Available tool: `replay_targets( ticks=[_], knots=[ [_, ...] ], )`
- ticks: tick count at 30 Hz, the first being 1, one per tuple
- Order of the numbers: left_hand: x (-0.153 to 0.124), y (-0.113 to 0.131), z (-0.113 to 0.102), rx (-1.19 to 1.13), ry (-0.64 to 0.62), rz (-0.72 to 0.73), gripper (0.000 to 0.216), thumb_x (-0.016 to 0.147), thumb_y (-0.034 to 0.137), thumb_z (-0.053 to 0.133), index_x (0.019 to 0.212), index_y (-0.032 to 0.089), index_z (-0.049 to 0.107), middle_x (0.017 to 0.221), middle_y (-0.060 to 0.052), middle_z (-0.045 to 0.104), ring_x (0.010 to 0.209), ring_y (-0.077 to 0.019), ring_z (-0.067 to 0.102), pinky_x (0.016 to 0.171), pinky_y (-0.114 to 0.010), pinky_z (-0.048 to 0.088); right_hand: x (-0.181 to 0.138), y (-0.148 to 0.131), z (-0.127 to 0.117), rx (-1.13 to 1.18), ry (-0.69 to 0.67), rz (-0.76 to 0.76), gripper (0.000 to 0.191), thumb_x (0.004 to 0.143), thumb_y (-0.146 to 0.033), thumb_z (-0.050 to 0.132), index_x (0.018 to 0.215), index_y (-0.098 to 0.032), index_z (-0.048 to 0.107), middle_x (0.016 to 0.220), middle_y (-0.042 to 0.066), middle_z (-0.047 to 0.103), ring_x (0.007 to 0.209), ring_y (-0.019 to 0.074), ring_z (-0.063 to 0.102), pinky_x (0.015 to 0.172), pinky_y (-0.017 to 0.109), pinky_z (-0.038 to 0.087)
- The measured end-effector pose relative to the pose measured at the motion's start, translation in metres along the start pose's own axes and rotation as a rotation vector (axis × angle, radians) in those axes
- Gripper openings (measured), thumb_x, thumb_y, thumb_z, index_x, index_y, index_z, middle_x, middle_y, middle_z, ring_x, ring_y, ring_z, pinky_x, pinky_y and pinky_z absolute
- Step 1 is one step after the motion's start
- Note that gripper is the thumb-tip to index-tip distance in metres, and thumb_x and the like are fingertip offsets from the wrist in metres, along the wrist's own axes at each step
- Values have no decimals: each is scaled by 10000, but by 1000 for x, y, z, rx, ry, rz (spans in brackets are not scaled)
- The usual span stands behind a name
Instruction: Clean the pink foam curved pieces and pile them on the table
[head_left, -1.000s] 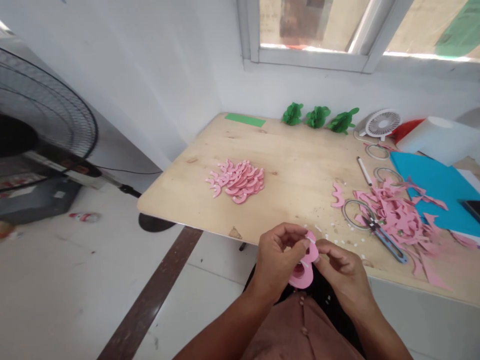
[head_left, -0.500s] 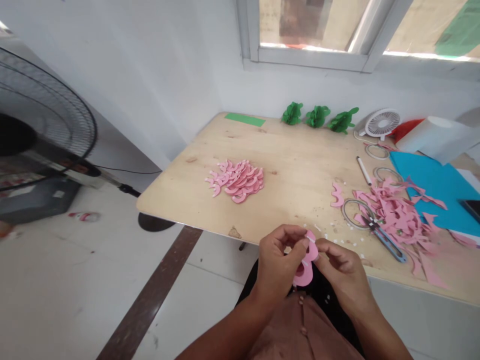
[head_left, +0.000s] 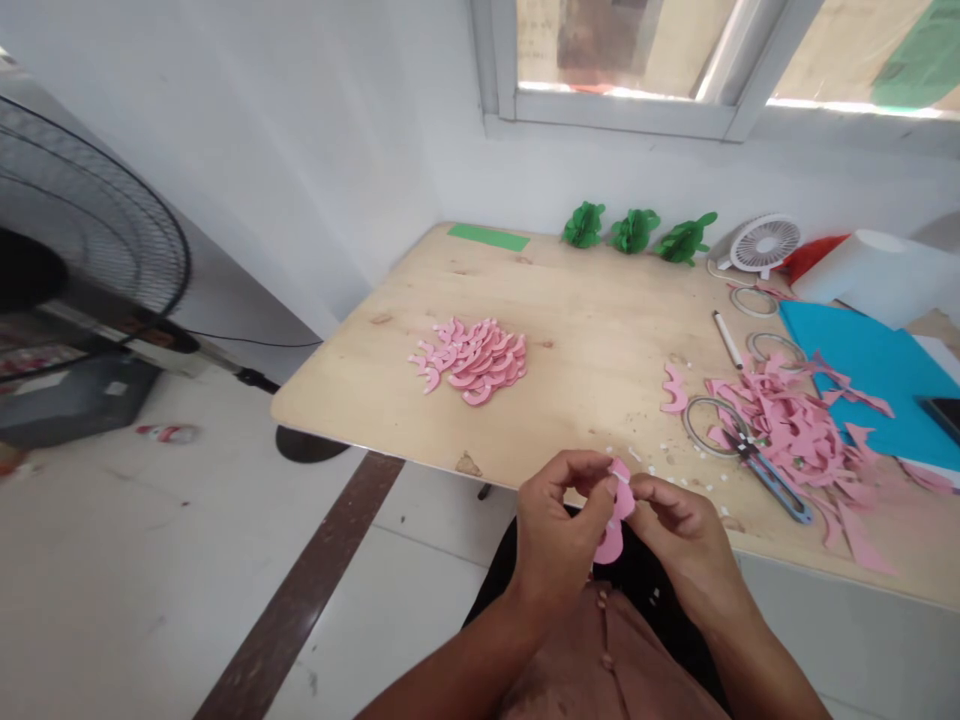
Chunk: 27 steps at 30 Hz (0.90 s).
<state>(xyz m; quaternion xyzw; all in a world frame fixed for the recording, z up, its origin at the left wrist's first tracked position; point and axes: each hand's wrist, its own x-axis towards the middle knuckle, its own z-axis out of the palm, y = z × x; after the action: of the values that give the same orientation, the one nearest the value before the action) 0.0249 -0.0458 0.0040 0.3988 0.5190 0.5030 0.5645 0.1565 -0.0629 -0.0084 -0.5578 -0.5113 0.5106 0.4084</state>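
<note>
Pink piece has turned since a second ago, so less of its lower loop shows; both hands sit nearly where they were. Floor fan at far left; bottle lying on the floor; pink pile on the left part of the table; green strip flat at the back corner; left hand pinches the pink piece between thumb and fingers, over the lap by the table's front edge; white strip across the piece near its top; three green rosettes along the back; right hand has fingers curled narrow, tips at the piece's right edge; cannot tell if they grip it; loose pink cutout near the ring; pen behind; small fan at the back; snips lie against pink scraps; blue sheet rightmost, scraps partly on it.
</note>
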Motion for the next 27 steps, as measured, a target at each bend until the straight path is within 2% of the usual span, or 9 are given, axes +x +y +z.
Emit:
replay_targets(
  ticks=[12,21,27],
  knots=[
    [-1,1,1,-27,24,-36,130,727,229,630,818,153,682,697,-30,651,516,-93,529,380,-153,419,1,-2,1,30,-7,2,94,792,-260,646,836,-209,711,765,5,680,737,169,569,707,254,430],
    [-2,1,0,-44,34,-33,142,733,257,638,822,161,694,719,-31,675,510,-85,538,394,-148,432,2,-4,1,44,-17,24,158,786,-312,649,855,-184,712,765,26,684,721,179,582,686,272,453],
    [-2,4,1,-102,30,-81,162,728,275,650,836,161,685,692,-18,649,521,-95,545,393,-159,454,2,-4,2,12,65,22,204,797,-373,628,848,-181,679,800,46,679,769,197,602,737,305,469]
  ],
)
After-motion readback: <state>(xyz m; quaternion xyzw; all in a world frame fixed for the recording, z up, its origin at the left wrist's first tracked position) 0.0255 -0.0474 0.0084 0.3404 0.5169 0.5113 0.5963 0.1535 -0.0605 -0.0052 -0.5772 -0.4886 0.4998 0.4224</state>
